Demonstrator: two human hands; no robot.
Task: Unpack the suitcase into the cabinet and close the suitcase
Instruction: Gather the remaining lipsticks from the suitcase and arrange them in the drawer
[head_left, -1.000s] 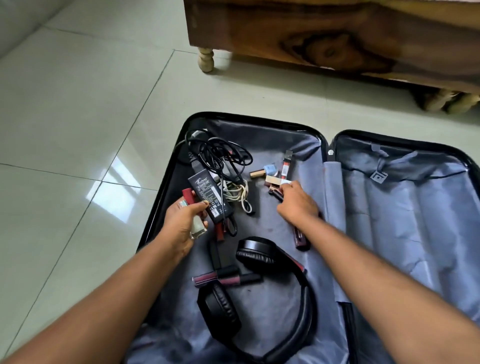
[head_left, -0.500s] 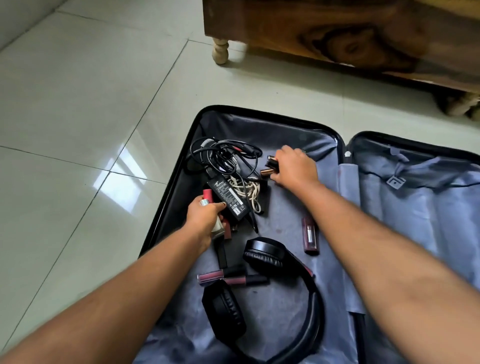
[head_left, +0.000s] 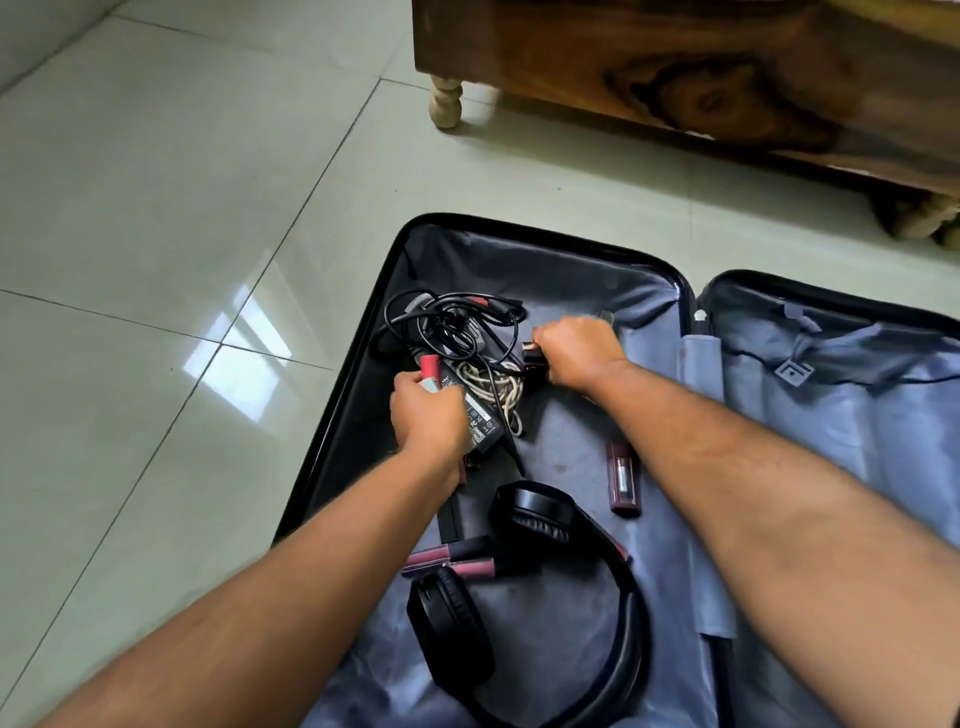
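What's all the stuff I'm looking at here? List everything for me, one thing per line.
suitcase: one, black shell with grey-blue lining, lying open on the floor
headphones: one pair, black, near end of the left half
power adapter: one, black, with tangled black cables at the far end
white cord: one, coiled, beside the adapter
lip gloss tubes: two, dark pink, beside the headphones
single tube: one, maroon, lying right of the headphones
cabinet: one, brown wood on turned legs, beyond the suitcase
floor: pale glossy tiles
left hand: grips a red tube
right hand: closed on small cosmetics
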